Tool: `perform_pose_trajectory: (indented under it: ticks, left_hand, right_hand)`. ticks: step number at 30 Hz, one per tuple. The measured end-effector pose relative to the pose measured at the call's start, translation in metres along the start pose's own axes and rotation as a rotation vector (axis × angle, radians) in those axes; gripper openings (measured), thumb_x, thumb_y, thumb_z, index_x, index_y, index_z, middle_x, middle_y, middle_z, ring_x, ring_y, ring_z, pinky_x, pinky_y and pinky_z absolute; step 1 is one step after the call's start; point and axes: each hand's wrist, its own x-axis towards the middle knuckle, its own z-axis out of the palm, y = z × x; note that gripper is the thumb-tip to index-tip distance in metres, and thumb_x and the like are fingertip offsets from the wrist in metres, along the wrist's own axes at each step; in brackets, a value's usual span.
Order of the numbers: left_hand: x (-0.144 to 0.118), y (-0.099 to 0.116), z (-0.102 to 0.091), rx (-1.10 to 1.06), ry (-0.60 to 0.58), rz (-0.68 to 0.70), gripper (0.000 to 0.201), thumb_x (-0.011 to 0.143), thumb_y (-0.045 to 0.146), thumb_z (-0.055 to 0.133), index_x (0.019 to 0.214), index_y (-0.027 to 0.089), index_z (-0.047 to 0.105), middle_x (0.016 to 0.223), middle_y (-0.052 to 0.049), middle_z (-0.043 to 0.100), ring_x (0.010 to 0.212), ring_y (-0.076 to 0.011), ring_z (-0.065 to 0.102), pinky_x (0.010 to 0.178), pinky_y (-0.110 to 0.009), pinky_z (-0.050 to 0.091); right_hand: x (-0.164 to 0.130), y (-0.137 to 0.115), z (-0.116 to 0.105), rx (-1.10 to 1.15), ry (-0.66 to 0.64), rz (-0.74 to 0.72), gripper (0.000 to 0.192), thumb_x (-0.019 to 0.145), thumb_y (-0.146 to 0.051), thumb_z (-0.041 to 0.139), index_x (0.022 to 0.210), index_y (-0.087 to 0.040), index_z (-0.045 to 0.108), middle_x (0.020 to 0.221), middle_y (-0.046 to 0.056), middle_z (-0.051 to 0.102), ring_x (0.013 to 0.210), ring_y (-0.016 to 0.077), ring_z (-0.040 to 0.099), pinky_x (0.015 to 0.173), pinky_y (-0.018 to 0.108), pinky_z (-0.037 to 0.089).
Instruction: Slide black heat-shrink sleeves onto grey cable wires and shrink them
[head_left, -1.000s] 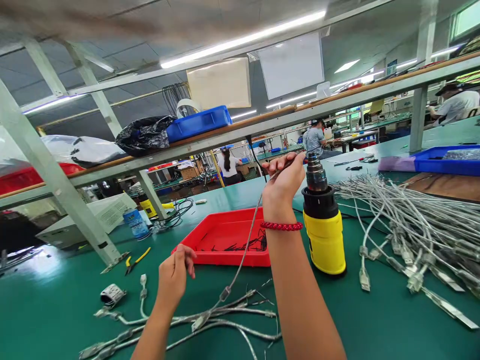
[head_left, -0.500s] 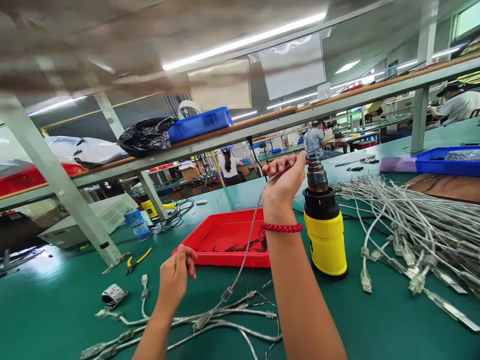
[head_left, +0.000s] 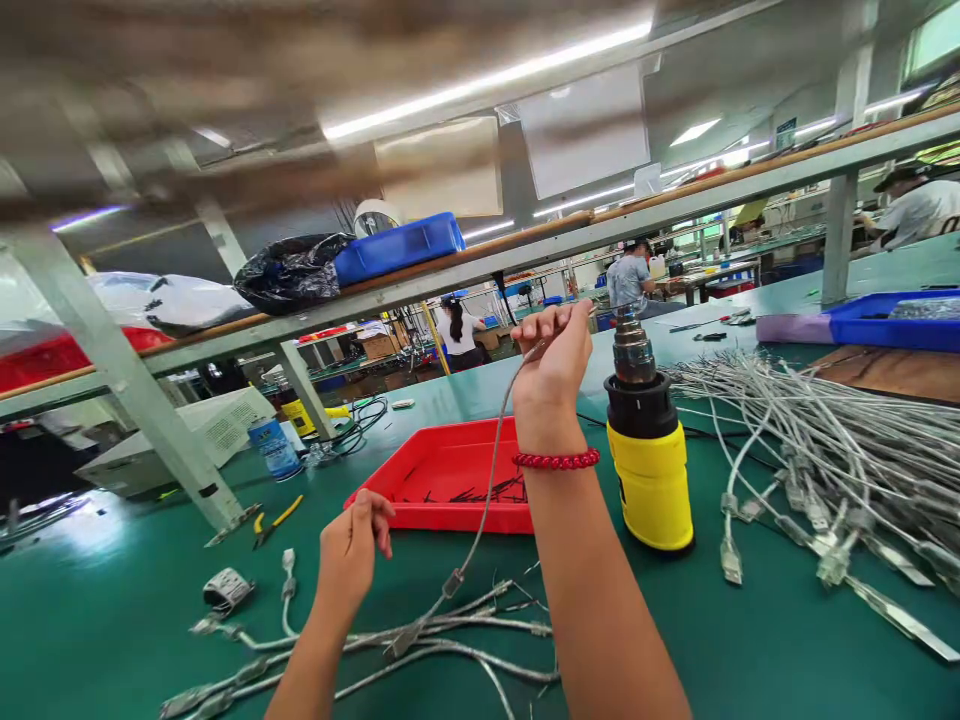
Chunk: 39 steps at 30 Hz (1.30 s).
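My right hand [head_left: 553, 365], with a red bracelet at its wrist, pinches the upper end of a clear-jacketed USB cable [head_left: 493, 470]. That end lies just left of the metal nozzle of a yellow heat gun [head_left: 649, 480], which stands upright. The cable hangs down past the red tray [head_left: 456, 518] to its plug among other cables on the table. Thin black pieces [head_left: 487, 492] lie in the tray. At the tray's front left corner is my left hand [head_left: 352, 545], fingers curled and thumb against them; whether anything small is inside is hidden.
Several silver cables [head_left: 450, 645] lie in front of me, and a large cable bundle [head_left: 810, 440] is at right. Yellow-handled cutters [head_left: 277, 522] and a blue can [head_left: 273, 450] are at left. A shelf beam [head_left: 525, 255] crosses above; co-workers sit beyond.
My right hand has shifted slightly left with the cable end, away from the heat gun's nozzle. My left hand stays at the tray corner.
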Motion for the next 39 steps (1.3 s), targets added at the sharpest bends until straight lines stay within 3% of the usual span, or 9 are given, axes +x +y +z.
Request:
perform_pose_trajectory:
  ticks: [36, 39]
  left_hand:
    - [0.001, -0.003, 0.001, -0.004, 0.0, -0.005, 0.055, 0.088, 0.065, 0.03, 0.074, 0.017, 0.052, 0.043, 0.003, 0.046, 0.04, -0.0154, 0.051, 0.044, -0.028, 0.042]
    - [0.001, -0.001, 0.001, 0.011, -0.002, 0.01, 0.053, 0.089, 0.063, 0.029, 0.073, 0.017, 0.051, 0.042, 0.004, 0.045, 0.04, -0.0155, 0.051, 0.045, -0.028, 0.042]
  right_hand:
    - [-0.002, 0.013, 0.0, 0.058, -0.049, -0.02, 0.041, 0.101, -0.036, 0.029, 0.064, -0.02, 0.033, 0.047, -0.01, 0.032, 0.042, 0.0057, 0.039, 0.047, 0.02, 0.046]
    - [-0.002, 0.012, -0.001, 0.015, -0.03, -0.02, 0.04, 0.1, -0.037, 0.03, 0.064, -0.02, 0.031, 0.046, -0.01, 0.029, 0.039, 0.0049, 0.033, 0.041, 0.017, 0.038]
